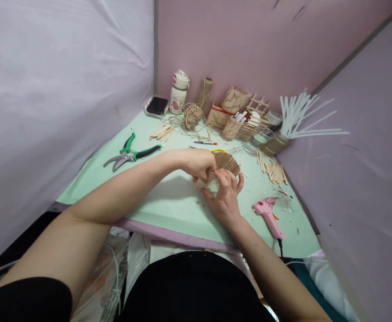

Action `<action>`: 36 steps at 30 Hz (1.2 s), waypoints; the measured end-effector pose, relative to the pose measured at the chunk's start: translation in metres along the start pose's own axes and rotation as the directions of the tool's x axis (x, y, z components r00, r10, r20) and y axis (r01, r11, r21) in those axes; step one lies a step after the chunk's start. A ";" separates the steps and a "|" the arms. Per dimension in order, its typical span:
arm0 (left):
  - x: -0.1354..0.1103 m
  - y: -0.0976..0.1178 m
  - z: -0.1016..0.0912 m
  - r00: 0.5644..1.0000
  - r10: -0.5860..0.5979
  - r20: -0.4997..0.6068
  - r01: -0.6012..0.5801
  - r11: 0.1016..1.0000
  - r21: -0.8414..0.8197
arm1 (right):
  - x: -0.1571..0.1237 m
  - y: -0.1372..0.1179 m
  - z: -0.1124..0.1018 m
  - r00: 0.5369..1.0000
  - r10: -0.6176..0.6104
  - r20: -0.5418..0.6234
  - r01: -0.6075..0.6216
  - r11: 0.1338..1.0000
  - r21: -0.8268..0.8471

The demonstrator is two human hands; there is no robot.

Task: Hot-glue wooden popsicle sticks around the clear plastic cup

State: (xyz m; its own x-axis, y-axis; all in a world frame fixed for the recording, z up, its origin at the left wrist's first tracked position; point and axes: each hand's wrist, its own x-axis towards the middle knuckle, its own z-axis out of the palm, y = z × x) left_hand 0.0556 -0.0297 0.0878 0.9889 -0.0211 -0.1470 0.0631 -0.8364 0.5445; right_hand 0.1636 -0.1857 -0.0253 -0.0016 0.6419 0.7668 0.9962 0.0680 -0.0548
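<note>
A brown, ribbed round piece lies at the middle of the table, with thin pale lines across it and a yellow edge. A clear, ridged part shows below it, between my hands. My left hand reaches across from the left, its fingers curled and pressed down at the near side of the brown piece. Beside it, my right hand is bent round the same piece, fingertips meeting near my left fingers and thumb toward the clear part. What the left fingertips pinch is hidden.
Green-handled pruning shears lie at left, a pink glue gun at right. Wooden sticks, a twine ball, a bottle, a phone, a pen and white glue sticks stand or lie around.
</note>
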 end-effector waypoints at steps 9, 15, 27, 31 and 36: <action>-0.009 -0.013 -0.006 0.990 -0.080 -0.116 0.066 0.991 -0.115 | 0.008 0.009 -0.014 1.000 0.002 0.012 -0.003 0.998 0.058; -0.027 -0.032 -0.015 0.928 -0.285 -0.239 0.075 0.773 -0.630 | 0.007 0.011 -0.024 0.954 0.246 -0.169 -0.186 0.934 0.305; -0.024 -0.038 0.014 0.833 -0.505 -0.227 -0.019 0.383 -0.923 | 0.015 0.006 -0.014 0.810 0.555 0.189 -0.530 0.557 0.640; -0.022 -0.036 0.017 0.844 -0.486 -0.229 -0.028 0.386 -0.922 | 0.018 0.006 -0.014 0.778 0.590 0.216 -0.566 0.510 0.648; -0.019 -0.037 0.021 0.840 -0.492 -0.227 -0.017 0.395 -0.919 | 0.019 0.007 -0.016 0.753 0.618 0.225 -0.593 0.491 0.638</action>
State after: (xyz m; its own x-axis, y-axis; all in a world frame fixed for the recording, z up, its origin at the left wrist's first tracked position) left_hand 0.0314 -0.0101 0.0529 0.8303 0.5188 -0.2039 0.1316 0.1730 0.9761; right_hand 0.1715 -0.1850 -0.0012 0.5948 0.6975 0.3996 0.4340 0.1398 -0.8900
